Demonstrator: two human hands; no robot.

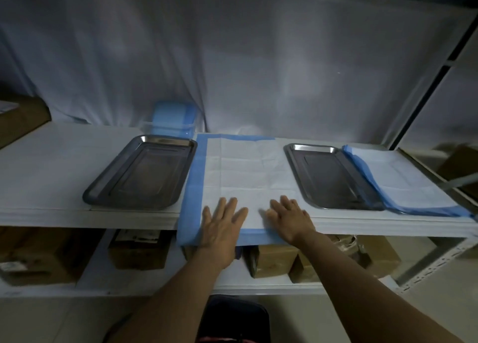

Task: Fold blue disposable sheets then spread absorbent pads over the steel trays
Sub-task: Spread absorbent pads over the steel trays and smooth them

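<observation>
A white absorbent pad with a blue border lies spread flat on the shelf between two steel trays; its near edge hangs over the shelf front. My left hand and my right hand both press flat on the pad's near part, fingers straight and spread. The left steel tray and the right steel tray hold nothing. A second pad lies at the right, its blue edge overlapping the right tray's rim. A stack of folded blue sheets sits at the back.
The white shelf has a draped white cloth behind it. Cardboard boxes stand on the lower shelf, and another box sits far left. A metal rack post rises at the right.
</observation>
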